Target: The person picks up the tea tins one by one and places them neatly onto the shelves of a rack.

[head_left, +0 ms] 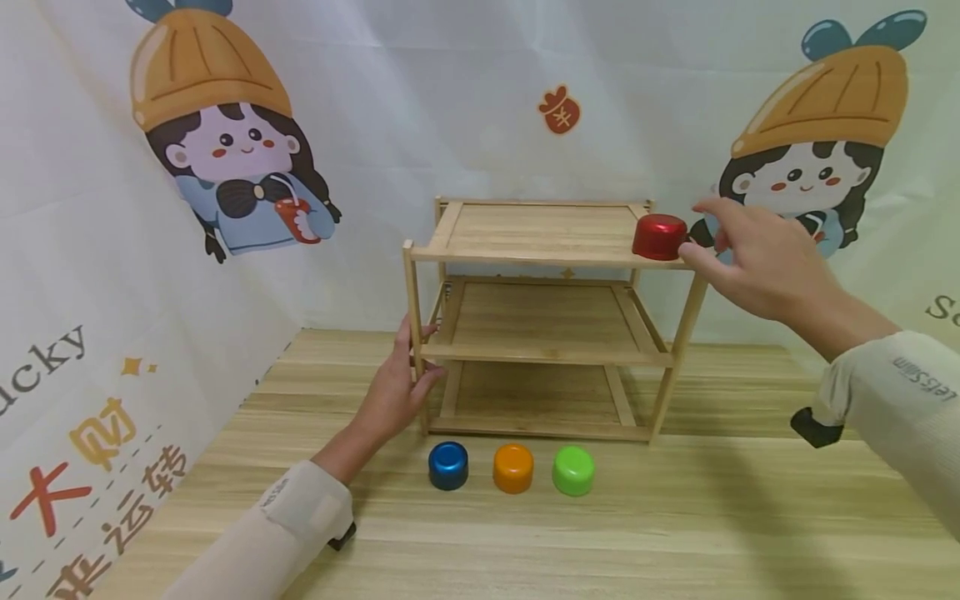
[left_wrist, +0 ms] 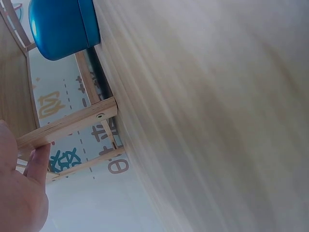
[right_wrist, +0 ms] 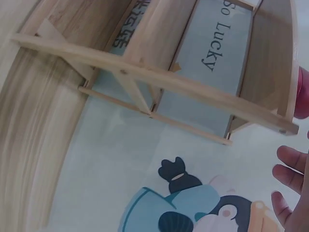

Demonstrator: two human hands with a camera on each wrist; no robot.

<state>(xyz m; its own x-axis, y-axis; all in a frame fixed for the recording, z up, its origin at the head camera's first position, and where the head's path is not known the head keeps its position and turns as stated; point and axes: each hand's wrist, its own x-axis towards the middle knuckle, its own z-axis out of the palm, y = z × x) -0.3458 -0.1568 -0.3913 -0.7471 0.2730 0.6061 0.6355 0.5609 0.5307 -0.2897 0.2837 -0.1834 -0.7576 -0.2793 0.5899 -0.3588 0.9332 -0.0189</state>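
A three-tier wooden rack (head_left: 540, 357) stands on the table. My left hand (head_left: 393, 387) grips its left front post, thumb in front and fingers behind; the left wrist view shows that hand at the wooden post (left_wrist: 72, 123). On the top tier, at the front right corner, sits a small, shiny red round canister (head_left: 660, 237). Just right of it is my right hand (head_left: 776, 262), fingers spread apart and thumb tip right at the canister's side. In the right wrist view, the fingers (right_wrist: 289, 176) appear apart from the red canister (right_wrist: 302, 94), which is partly cut off.
In front of the rack, a blue canister (head_left: 448, 466), an orange canister (head_left: 513, 468) and a green canister (head_left: 573, 471) stand in a row on the wooden table (head_left: 525, 550). A white printed cloth (head_left: 480, 92) hangs behind and along the left side.
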